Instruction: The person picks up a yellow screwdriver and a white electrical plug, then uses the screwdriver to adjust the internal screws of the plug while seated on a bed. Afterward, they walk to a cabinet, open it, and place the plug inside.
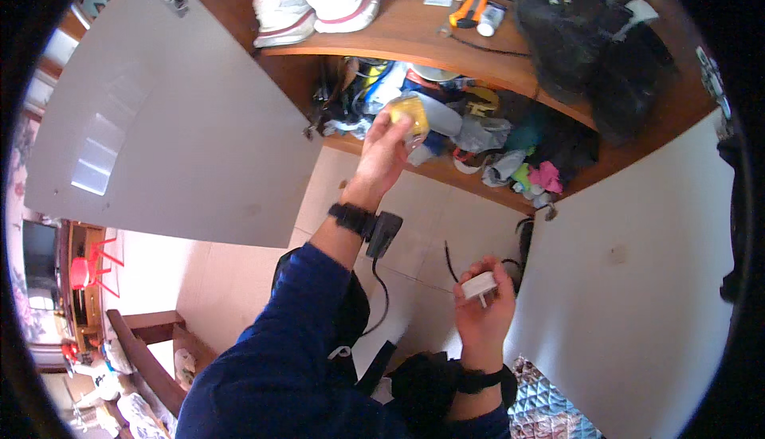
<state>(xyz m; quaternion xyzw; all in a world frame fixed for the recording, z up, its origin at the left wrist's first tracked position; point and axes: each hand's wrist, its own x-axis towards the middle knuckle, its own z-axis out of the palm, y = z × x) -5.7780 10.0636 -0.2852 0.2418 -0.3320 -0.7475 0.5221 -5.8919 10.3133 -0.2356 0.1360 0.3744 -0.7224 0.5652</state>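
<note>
At cabinet shelf (446,170), left hand (384,152) outstretched, gripping yellow container (409,114)

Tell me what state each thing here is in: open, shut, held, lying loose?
Left cabinet door: swung open.
Right cabinet door: open.
Left hand: gripping a yellow container at the lower shelf.
Right hand: holding a white plug, prongs showing.
White sneakers: resting on the upper shelf.

Open cabinet, two shelves — doors swinging wide at left and right.

Sneakers (319,1) are sitting on the upper shelf (414,33), left of a bag (598,48); the left hand (382,152) is holding a tape roll (410,116) before the lower shelf — the right hand (482,303) is gripping a plug (478,286) below.
</note>
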